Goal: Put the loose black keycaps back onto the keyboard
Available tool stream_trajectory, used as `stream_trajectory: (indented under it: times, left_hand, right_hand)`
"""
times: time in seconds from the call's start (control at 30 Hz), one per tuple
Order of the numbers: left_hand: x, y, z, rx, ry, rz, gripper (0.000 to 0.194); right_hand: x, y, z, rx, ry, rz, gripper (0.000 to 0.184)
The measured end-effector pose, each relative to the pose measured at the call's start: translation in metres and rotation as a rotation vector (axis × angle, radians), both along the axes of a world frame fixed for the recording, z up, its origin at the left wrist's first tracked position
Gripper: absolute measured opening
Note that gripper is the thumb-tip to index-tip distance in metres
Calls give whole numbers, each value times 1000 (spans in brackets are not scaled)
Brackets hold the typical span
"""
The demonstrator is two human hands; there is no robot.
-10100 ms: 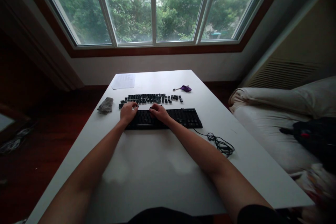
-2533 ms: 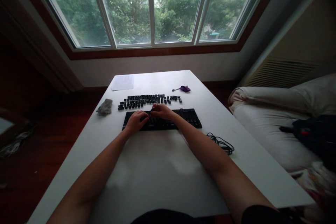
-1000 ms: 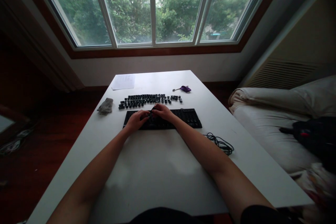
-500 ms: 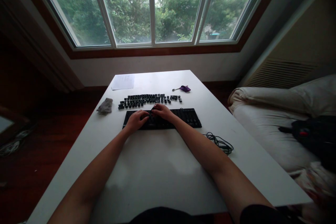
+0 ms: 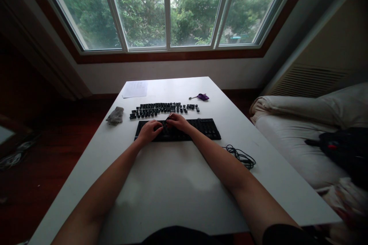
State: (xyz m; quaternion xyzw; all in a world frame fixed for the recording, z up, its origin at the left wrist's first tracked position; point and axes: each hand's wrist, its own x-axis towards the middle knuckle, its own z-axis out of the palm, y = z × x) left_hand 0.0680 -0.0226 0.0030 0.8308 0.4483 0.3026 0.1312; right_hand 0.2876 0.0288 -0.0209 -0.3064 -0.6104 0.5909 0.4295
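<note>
A black keyboard (image 5: 211, 129) lies across the white table in front of me, its cable (image 5: 240, 156) bundled at the right. My left hand (image 5: 148, 131) rests on its left half, fingers curled and the thumb toward the middle. My right hand (image 5: 178, 121) is just beside it over the keyboard's middle. Its fingertips are pinched on something small and dark, with a thin light line above; the kind cannot be made out. Keys under both hands are partly hidden. Behind the keyboard stand rows of loose black keycaps (image 5: 147, 113).
A crumpled grey cloth (image 5: 115, 116) lies at the table's left edge. Farther back are a paper sheet (image 5: 135, 89) and a purple item (image 5: 204, 97) beside a small brush-like stick (image 5: 193, 97). A pale couch (image 5: 283, 138) with a dark bag (image 5: 343, 147) stands right of the table (image 5: 172, 187).
Compared with ten seconds ago, my left hand has shifted right along the keyboard, and my right hand slightly right. Over the last second both hands stay almost still.
</note>
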Motion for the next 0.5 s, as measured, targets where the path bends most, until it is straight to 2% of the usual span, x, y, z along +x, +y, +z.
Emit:
stream_trajectory:
  times: [0.23, 0.5]
  left_hand:
    - [-1, 0, 0, 1, 0, -18, 20]
    - [-1, 2, -2, -2, -1, -38, 20]
  right_hand:
    - [-1, -7, 10, -20, 4, -16, 43]
    - [0, -4, 2, 4, -17, -2, 40]
